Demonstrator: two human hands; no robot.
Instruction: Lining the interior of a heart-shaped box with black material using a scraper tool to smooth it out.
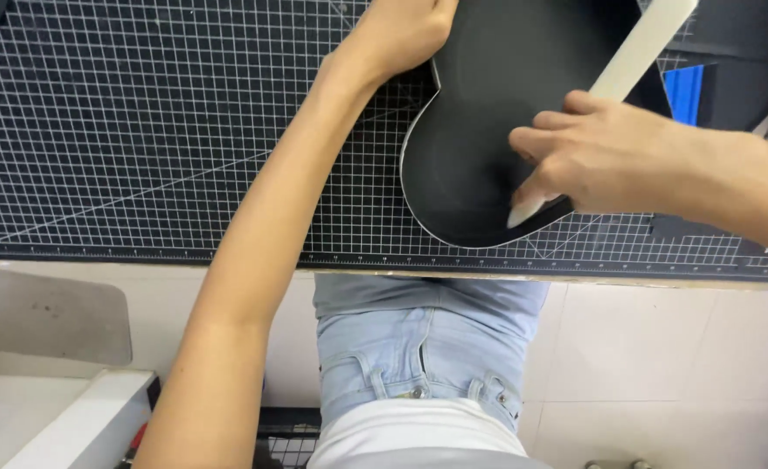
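honestly, your right hand [588, 156] is closed around a pale flat smoothing tool [636, 52], its tip [523, 213] pressed at the near curved edge of the black curved piece [497, 113] on the gridded cutting mat [141, 130] on the worktop. farther off, your left hand [401, 30] presses flat on the piece's top; ease off and the piece could slide under the tool.

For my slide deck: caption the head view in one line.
Left hand steadies a curved black sheet on a gridded cutting mat while right hand presses a cream folding tool.
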